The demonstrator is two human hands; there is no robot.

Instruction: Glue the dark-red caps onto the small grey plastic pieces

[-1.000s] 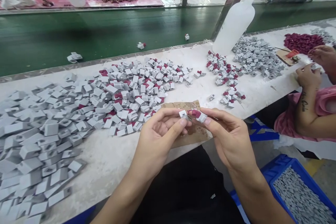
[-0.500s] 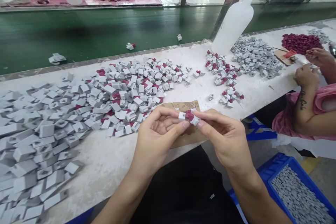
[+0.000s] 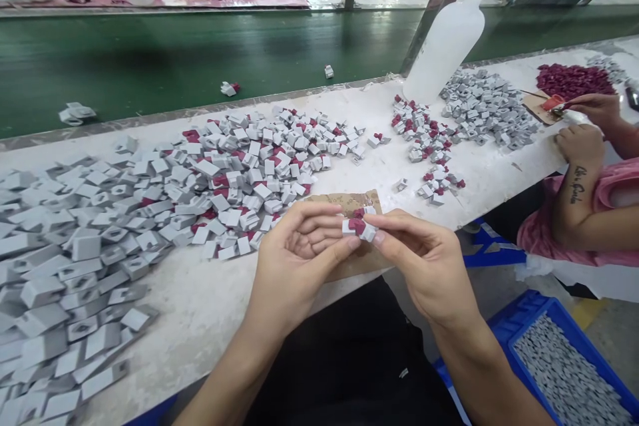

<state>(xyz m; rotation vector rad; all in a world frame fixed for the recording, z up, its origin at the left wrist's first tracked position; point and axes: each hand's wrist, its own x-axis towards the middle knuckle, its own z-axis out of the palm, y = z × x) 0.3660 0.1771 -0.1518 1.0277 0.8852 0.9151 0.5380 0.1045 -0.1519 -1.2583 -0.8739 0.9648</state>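
Note:
Between my two hands is a small plastic part point(image 3: 356, 226), light grey with a dark red piece in its middle. My right hand point(image 3: 424, 253) pinches its right end between thumb and index finger. At the other end, my left hand point(image 3: 294, 259) has its thumb tip and curled fingers around the grey block. Under the hands lies a piece of brown patterned paper point(image 3: 344, 269) at the table edge. A large heap of grey blocks point(image 3: 90, 246) spreads to the left, mixed with grey-and-red parts point(image 3: 264, 166) nearer the middle.
Beyond the table point(image 3: 190, 319) runs a green conveyor belt point(image 3: 164, 46) carrying a few parts. A white squeeze bottle point(image 3: 444, 46) stands behind a smaller pile point(image 3: 424, 140). At right, a co-worker's hands point(image 3: 582, 140) work near dark red pieces point(image 3: 574, 83). A blue crate point(image 3: 529, 319) sits below.
The part has turned slightly in my fingers, and my left fingertips have loosened a little at its top. Parts on the belt have travelled left. The co-worker's hands have shifted.

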